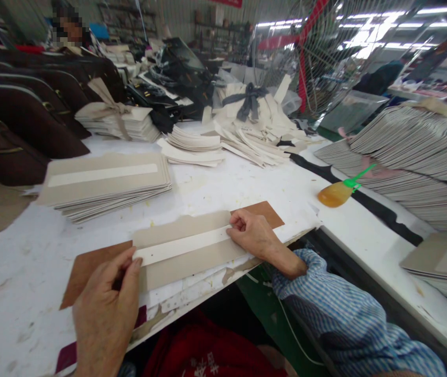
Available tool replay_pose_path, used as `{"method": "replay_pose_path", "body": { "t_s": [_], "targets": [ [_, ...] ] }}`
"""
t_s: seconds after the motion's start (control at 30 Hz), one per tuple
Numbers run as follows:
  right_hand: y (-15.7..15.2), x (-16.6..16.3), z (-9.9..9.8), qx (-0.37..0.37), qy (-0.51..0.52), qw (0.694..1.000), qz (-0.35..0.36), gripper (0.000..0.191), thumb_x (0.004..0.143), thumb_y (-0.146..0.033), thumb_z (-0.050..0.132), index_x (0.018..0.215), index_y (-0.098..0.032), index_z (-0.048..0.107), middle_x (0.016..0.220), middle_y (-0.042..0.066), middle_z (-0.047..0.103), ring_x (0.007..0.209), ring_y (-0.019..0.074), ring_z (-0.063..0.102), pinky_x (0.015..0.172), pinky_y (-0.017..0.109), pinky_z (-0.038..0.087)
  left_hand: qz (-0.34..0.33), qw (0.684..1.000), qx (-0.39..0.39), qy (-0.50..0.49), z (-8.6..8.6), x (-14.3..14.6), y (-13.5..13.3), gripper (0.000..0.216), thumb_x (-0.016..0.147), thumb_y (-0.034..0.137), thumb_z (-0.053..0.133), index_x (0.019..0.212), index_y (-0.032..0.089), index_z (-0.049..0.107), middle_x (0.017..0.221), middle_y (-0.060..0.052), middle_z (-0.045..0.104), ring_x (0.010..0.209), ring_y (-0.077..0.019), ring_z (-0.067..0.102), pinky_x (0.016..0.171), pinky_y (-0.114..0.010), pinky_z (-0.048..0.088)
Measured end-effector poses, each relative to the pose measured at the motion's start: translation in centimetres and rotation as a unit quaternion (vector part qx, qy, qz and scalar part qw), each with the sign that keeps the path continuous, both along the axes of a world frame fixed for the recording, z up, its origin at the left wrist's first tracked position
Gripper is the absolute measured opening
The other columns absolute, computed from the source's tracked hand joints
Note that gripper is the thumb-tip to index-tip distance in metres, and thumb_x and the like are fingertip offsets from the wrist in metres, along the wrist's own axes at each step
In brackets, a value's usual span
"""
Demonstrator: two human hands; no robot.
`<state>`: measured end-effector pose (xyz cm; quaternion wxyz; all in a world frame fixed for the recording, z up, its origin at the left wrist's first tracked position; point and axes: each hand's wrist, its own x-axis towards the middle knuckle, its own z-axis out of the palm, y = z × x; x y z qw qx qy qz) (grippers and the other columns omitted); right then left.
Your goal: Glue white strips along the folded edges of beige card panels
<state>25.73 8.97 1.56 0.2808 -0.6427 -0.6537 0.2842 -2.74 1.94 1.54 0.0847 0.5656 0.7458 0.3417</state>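
Observation:
A long white strip [184, 247] lies along the middle of a grey card panel [192, 262], which rests on a brown board [89, 269] at the near edge of the white table [247, 183]. My left hand [107, 309] pinches the strip's left end between thumb and fingers. My right hand [252, 234], fingers curled, presses the strip's right end down onto the panel. A blue striped sleeve covers my right forearm.
A stack of grey panels with white strips [105, 183] sits behind to the left. Piles of white cut pieces [195, 146] lie farther back. An amber glue bottle with a green nozzle [339, 191] lies on the right, near tall card stacks [407, 152]. Dark bags [19, 120] and another person are at far left.

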Motion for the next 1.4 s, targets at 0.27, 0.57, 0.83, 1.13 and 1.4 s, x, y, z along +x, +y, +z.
{"method": "replay_pose_path", "body": {
  "t_s": [0.27,0.57,0.83,1.13,1.4],
  "targets": [
    [0.0,-0.1,0.2,-0.009,-0.007,1.000,0.001,0.015,0.078,-0.011,0.067,0.082,-0.022,0.058,0.067,-0.004,0.063,0.061,0.0132,0.057,0.061,0.027,0.040,-0.013,0.999,0.017,0.025,0.0,-0.2,0.1,0.045,0.091,0.053,0.051,0.114,0.024,0.076,0.108,-0.005,0.076,0.103,-0.0267,0.069,0.089,-0.039,0.052],
    [0.0,-0.1,0.2,-0.013,-0.016,1.000,0.017,0.015,0.080,-0.010,0.065,0.079,-0.022,0.056,0.066,-0.004,0.061,0.061,0.0132,0.055,0.062,0.028,0.039,-0.020,0.999,0.019,0.040,-0.5,-0.2,0.2,0.048,0.092,0.053,0.049,0.117,0.022,0.075,0.107,-0.007,0.076,0.101,-0.0256,0.070,0.087,-0.038,0.053],
    [-0.3,0.0,-0.2,0.069,-0.045,0.993,0.089,0.020,0.083,-0.001,0.058,0.079,-0.021,0.060,0.083,0.000,0.062,0.076,0.0151,0.058,0.071,0.028,0.042,-0.028,0.998,0.031,0.039,-0.5,-0.3,0.2,0.047,0.091,0.051,0.050,0.114,0.020,0.076,0.108,-0.008,0.077,0.101,-0.0269,0.070,0.089,-0.039,0.053],
    [-0.5,0.2,-0.9,0.084,-0.110,0.984,0.114,0.021,0.086,-0.005,0.054,0.086,-0.021,0.067,0.091,0.004,0.066,0.081,0.0191,0.061,0.075,0.032,0.044,-0.029,0.999,0.032,0.012,-0.6,0.1,0.1,0.039,0.091,0.045,0.051,0.110,0.020,0.076,0.096,-0.006,0.074,0.088,-0.0229,0.068,0.083,-0.035,0.053],
    [-0.4,0.7,-1.6,0.089,-0.105,0.985,0.104,0.017,0.084,-0.012,0.055,0.088,-0.022,0.069,0.092,0.006,0.070,0.079,0.0214,0.064,0.073,0.034,0.047,-0.018,0.999,0.026,0.007,-0.9,0.6,0.2,0.038,0.088,0.040,0.050,0.107,0.016,0.074,0.092,-0.007,0.073,0.086,-0.0235,0.069,0.085,-0.037,0.055]
  ]
}}
